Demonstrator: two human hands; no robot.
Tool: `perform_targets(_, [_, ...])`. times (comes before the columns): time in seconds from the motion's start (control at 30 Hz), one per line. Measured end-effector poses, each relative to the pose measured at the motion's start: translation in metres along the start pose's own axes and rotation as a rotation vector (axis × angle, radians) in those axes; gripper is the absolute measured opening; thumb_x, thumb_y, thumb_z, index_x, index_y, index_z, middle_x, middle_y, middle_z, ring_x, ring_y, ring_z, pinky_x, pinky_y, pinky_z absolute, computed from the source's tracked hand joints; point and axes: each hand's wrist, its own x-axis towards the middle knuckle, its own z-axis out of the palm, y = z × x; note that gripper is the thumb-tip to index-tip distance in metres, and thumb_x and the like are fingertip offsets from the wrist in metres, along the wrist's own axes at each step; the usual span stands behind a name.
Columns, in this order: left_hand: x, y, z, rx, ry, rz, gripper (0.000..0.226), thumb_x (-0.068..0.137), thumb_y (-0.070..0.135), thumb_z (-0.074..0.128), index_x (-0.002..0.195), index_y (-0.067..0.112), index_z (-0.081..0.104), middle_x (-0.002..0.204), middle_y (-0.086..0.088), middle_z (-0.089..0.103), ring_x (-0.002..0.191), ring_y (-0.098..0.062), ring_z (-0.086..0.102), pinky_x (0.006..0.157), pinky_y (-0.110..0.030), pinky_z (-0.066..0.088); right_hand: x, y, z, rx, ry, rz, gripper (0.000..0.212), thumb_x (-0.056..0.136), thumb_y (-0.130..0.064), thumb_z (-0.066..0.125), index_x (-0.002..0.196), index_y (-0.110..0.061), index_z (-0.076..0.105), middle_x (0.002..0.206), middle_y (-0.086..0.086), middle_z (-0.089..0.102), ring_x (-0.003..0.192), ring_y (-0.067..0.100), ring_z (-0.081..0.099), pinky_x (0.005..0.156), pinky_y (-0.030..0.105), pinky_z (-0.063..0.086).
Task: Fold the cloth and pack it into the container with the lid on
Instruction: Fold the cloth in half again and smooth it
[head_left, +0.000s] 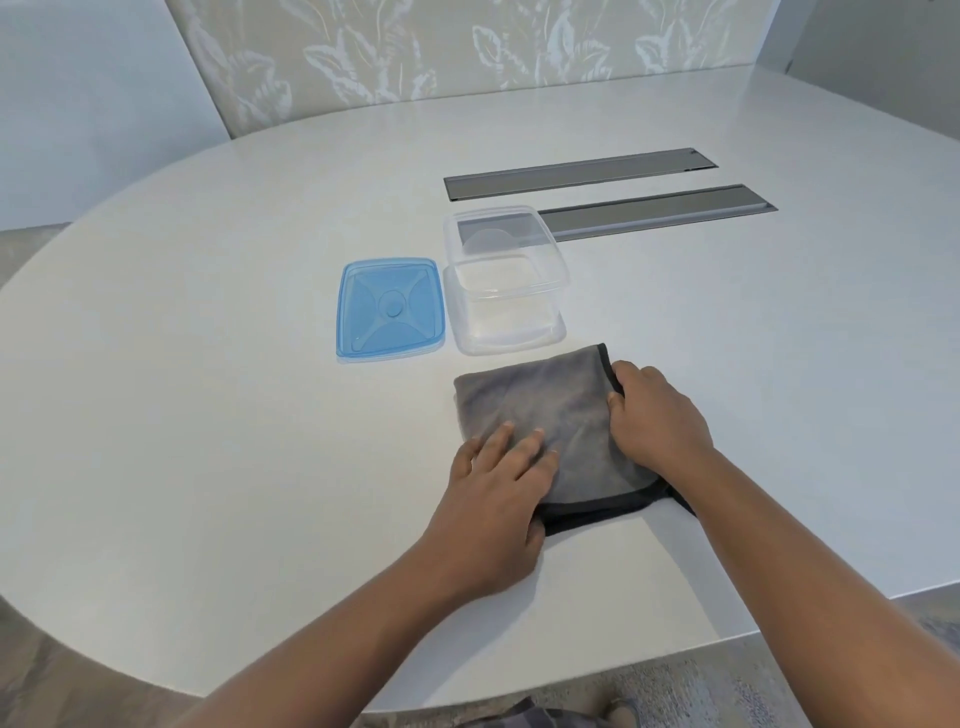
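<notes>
A grey cloth (545, 410) with a dark hem lies folded on the white table, just in front of the clear square container (503, 312). The container stands open and holds nothing. Its blue lid (390, 307) lies flat on the table to the container's left. My left hand (498, 483) presses flat on the cloth's near left part, fingers straight. My right hand (655, 415) is at the cloth's right edge, its fingers and thumb curled round the dark hem there.
The white oval table (208, 415) has two long grey cable hatches (582, 174) set into it behind the container. The table's near edge curves just below my forearms. A patterned wall panel stands behind the table.
</notes>
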Motion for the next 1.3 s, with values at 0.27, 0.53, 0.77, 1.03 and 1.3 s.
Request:
perform_targets(0.27, [-0.003,-0.013,0.001,0.007,-0.214,0.044,0.086,0.093,-0.005,0.041,0.163,0.027,0.002,0.173,0.004,-0.014,0.157,-0.027,-0.023,0.125,-0.049,-0.013,-0.009,-0.003,0.012,-0.026,0.087,-0.024,0.022,0.106,-0.03,0.028,0.114,-0.018,0.044,0.109,0.005,0.047,0.069,0.03,0.054,0.061,0.038,0.042])
perform_targets(0.53, [0.01,-0.028,-0.022,-0.361,-0.233,-0.011,0.078,0.091,0.069,0.035,0.161,0.035,0.025,0.172,0.014,0.007,0.156,-0.004,-0.011,0.124,-0.037,-0.007,-0.013,-0.01,0.0,-0.145,0.211,-0.168,0.056,0.105,-0.033,0.034,0.158,-0.022,0.023,0.16,0.004,0.035,0.135,0.035,0.041,0.096,0.05,0.043])
perform_targets(0.77, [0.041,-0.017,0.009,-0.052,0.015,-0.143,0.073,0.103,0.063,0.026,0.165,0.03,0.007,0.174,-0.003,-0.005,0.158,-0.027,-0.017,0.127,-0.047,-0.005,-0.013,-0.026,0.02,-0.163,-0.042,-0.353,0.064,0.103,-0.055,0.015,0.162,-0.031,0.013,0.172,-0.002,0.012,0.157,0.021,0.001,0.122,0.045,0.005])
perform_targets(1.03, [0.043,-0.019,0.025,-0.041,-0.023,-0.263,0.114,0.068,0.104,0.016,0.162,0.043,-0.006,0.172,-0.002,-0.017,0.156,-0.031,-0.025,0.125,-0.05,-0.013,-0.009,-0.022,0.029,-0.196,-0.054,-0.325,0.078,0.093,-0.066,0.0,0.162,-0.033,0.009,0.172,-0.001,0.004,0.157,0.021,-0.002,0.123,0.045,0.004])
perform_targets(1.3, [0.045,-0.033,0.026,-0.044,-0.005,-0.257,0.076,0.095,0.074,0.005,0.162,0.04,-0.005,0.173,0.002,-0.013,0.158,-0.029,-0.017,0.125,-0.054,-0.006,-0.007,-0.028,0.032,-0.183,-0.067,-0.298,0.072,0.098,-0.062,0.008,0.163,-0.031,0.005,0.172,0.001,-0.002,0.157,0.022,-0.009,0.124,0.042,-0.001])
